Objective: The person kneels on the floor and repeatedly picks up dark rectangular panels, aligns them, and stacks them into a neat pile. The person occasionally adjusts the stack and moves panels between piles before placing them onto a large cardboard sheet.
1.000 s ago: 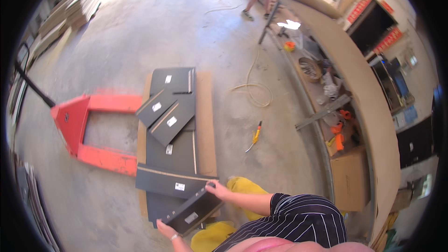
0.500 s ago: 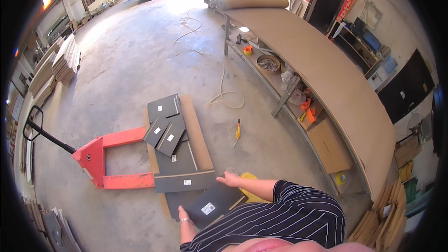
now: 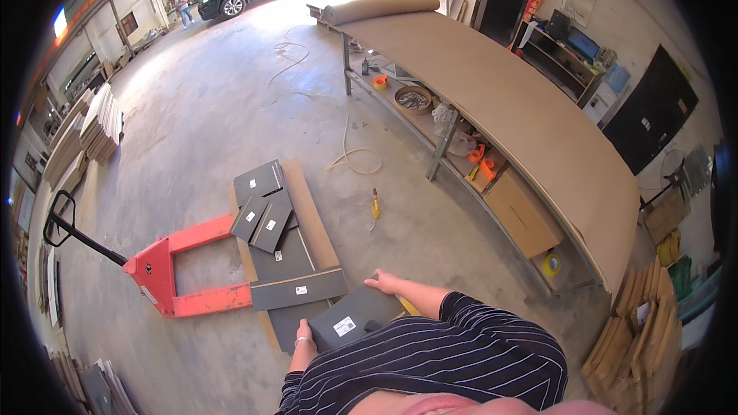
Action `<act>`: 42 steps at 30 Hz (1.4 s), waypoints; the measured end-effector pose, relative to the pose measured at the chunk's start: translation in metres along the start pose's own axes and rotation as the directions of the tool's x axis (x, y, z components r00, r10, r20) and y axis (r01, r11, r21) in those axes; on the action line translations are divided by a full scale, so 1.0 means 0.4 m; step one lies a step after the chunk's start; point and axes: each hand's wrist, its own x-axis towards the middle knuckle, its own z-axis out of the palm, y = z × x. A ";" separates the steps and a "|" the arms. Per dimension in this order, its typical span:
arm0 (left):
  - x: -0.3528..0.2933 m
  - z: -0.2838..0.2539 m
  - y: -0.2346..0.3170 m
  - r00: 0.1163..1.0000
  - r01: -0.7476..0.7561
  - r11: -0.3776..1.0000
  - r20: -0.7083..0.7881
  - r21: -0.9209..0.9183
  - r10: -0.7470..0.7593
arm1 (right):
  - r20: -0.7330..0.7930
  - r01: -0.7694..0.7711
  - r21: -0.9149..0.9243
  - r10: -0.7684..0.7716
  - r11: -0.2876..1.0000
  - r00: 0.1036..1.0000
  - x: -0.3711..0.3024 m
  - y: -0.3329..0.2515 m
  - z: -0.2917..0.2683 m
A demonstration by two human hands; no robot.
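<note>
A dark grey flat panel [image 3: 355,315] with a white label lies between my two hands, close to my body. My left hand [image 3: 304,333] is closed on its left edge, a band round the wrist. At the panel's far right corner, my right hand [image 3: 382,282] grips the edge with its thumb on top. Just beyond is another grey panel [image 3: 323,288] with a pale edge strip, lying crosswise on the stack. Farther off, smaller labelled grey panels [image 3: 273,223] overlap at angles on brown cardboard [image 3: 313,215]. The near edge of the held panel is partly hidden by my striped shirt.
A red pallet jack [image 3: 154,269] stands left of the stack, its forks reaching toward it. A yellow air blow gun [image 3: 376,205] and a pale hose [image 3: 357,160] lie on the floor. To the right runs a long brown-topped workbench [image 3: 523,115]. Two people are far off.
My right hand has closed on the panel's far right corner, and the panel sits slightly higher in view. The bench and background have shifted left as my head moved.
</note>
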 end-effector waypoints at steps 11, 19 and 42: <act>-0.047 0.151 0.022 0.992 -0.070 0.990 0.110 0.125 0.056 | -0.059 -0.106 0.094 0.112 0.990 0.992 -0.091 0.138 -0.078; -0.084 0.162 -0.007 0.994 -0.103 0.991 0.034 0.084 0.100 | -0.041 -0.024 0.010 0.024 1.000 0.999 -0.074 0.139 -0.119; -0.025 0.148 -0.116 0.981 -0.194 0.947 0.020 0.255 0.195 | 0.044 0.111 -0.080 -0.107 0.991 0.993 -0.016 0.183 -0.124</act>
